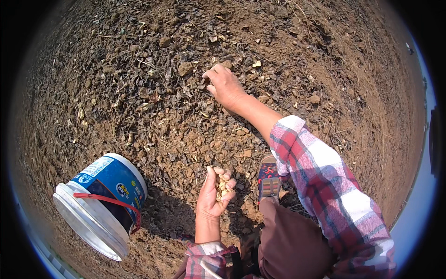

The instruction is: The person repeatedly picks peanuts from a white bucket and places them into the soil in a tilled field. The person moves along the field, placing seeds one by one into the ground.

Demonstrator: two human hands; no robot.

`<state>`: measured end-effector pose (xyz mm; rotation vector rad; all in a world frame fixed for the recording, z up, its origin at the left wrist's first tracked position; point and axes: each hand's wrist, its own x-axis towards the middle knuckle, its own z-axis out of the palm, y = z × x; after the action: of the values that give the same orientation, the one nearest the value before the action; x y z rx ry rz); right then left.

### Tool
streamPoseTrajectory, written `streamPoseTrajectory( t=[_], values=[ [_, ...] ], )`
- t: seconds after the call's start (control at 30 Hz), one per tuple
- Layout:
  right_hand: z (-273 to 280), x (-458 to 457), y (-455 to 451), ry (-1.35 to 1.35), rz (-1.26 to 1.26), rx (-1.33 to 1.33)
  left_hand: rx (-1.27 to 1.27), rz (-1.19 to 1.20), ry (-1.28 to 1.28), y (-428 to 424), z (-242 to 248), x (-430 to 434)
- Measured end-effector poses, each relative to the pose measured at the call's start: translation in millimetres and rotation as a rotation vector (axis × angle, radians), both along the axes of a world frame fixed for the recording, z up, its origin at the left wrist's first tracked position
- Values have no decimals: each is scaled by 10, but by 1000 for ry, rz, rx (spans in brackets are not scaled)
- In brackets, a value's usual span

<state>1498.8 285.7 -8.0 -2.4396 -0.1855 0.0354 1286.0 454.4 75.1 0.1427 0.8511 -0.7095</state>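
My left hand (213, 195), palm up near the bottom centre, curls its fingers around several unshelled peanuts (223, 186). My right hand (224, 85) reaches out to the upper middle, low over dry leaves and soil, its thumb and fingers bent downward. Whether anything is between those fingertips cannot be told. More peanuts (81, 113) lie on the ground at the left. A white plastic bucket (99, 205) with a blue printed label and a red handle stands to the left of my left hand; its inside is not visible.
Reddish soil with clods (185, 68) and withered leaves (167, 101) surrounds both hands. My shoe (269, 178) rests on the ground between my arms, below a brown trouser leg (292, 237). The bucket's shadow falls towards my left wrist.
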Motion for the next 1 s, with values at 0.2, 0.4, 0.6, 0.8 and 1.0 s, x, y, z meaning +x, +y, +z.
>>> streamPoseTrajectory(
  t=[0.2,0.4,0.6,0.8,1.0],
  values=[
    [332,-262,-187,518,-215,889,180,-96,-89,-15,114,97],
    [685,-1080,-252,797,-47,1152,520,-275,-196,-159,233,341],
    [851,-1381,-220,821,17,998,667,-512,-235,-208,288,401],
    [883,-1365,-242,810,121,733,636,-518,-153,-189,264,258],
    [552,-654,-294,227,3,298,580,-479,-72,-125,198,163]
  ],
)
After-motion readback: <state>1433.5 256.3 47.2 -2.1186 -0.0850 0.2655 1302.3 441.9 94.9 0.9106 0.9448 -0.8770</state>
